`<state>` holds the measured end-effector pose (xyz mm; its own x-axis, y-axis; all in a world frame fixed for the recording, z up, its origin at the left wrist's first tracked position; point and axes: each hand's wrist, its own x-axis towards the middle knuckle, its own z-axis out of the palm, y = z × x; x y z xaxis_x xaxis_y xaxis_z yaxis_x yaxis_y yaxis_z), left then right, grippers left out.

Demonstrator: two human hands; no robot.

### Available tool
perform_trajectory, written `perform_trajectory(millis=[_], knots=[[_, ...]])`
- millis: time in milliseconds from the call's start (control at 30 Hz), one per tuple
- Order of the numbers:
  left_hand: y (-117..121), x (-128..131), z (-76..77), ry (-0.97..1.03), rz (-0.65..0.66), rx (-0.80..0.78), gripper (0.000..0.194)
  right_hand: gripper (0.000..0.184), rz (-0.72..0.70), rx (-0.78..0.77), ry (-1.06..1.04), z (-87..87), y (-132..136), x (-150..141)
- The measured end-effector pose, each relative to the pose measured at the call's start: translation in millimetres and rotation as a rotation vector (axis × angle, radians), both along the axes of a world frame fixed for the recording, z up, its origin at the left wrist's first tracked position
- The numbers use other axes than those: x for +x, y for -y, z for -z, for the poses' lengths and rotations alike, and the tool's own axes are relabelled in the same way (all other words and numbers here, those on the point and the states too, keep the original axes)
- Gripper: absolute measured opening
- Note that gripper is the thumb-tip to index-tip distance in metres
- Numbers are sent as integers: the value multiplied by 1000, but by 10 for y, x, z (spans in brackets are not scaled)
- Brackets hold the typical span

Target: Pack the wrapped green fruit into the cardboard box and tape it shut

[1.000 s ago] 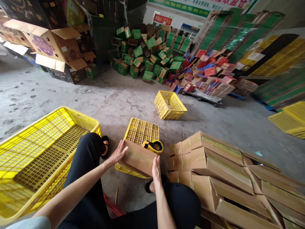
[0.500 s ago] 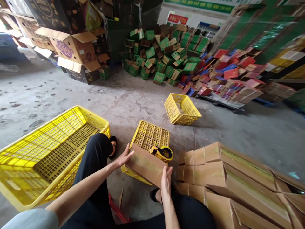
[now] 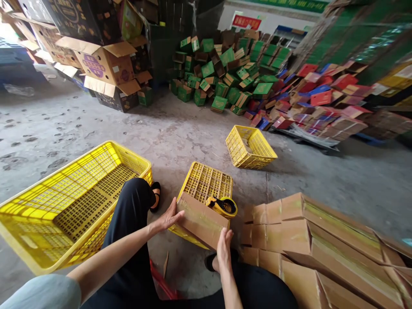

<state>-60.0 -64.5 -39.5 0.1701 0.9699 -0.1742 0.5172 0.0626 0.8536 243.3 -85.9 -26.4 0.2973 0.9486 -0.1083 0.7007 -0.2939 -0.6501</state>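
A brown cardboard box (image 3: 201,221) lies on an upturned yellow crate (image 3: 206,184) between my knees. My left hand (image 3: 169,216) presses flat against the box's left end. Against its near right corner rests my right hand (image 3: 223,244), fingers together. Both hands hold the box between them. A yellow tape dispenser (image 3: 222,206) sits on the crate just behind the box, touching it.
A large yellow crate (image 3: 74,201) stands at my left. A stack of flattened brown cartons (image 3: 322,244) lies at my right. A smaller tilted yellow crate (image 3: 249,148) sits farther out on the concrete floor. Piles of green boxes (image 3: 222,73) and red boxes (image 3: 318,98) fill the back.
The view has shifted left, so everything sits further right in frame. My right hand slid a little along the box's near corner. The box and the dispenser stay in place.
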Motion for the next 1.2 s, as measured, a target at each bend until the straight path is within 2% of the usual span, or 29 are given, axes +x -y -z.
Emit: perform_trajectory(millis=[100,167,267,400,500,600,667,800,933,1033,1133,1200], knots=[[175,72,-41,-218,142,253,85,100,-91,83,77,-33,112,-250],[297,138,-77,-316,306,391,78,82,-326,191,200,-6,228,-483],[393,212,-112,-407,438,501,75,63,-497,312,337,103,360,-853],[349,202,-88,-475,447,544,70,59,-503,342,437,187,377,-1196],[292,121,-43,-508,438,563,66,59,-498,248,477,86,373,-1228],[258,13,-6,-564,381,542,68,59,-461,93,538,-85,443,-1034],[246,-54,15,-608,313,518,69,60,-380,-12,587,-180,512,-828],[249,-120,50,-647,201,494,67,64,-222,-199,629,-269,593,-495],[266,-29,31,-609,123,425,78,70,-147,-248,625,-289,563,-520],[287,191,-31,-484,136,400,88,69,-197,-156,617,-298,522,-773],[324,484,-92,-300,273,436,85,60,-386,-53,568,-288,495,-1088],[349,627,-112,-240,348,443,84,61,-498,-53,550,-274,485,-1223]])
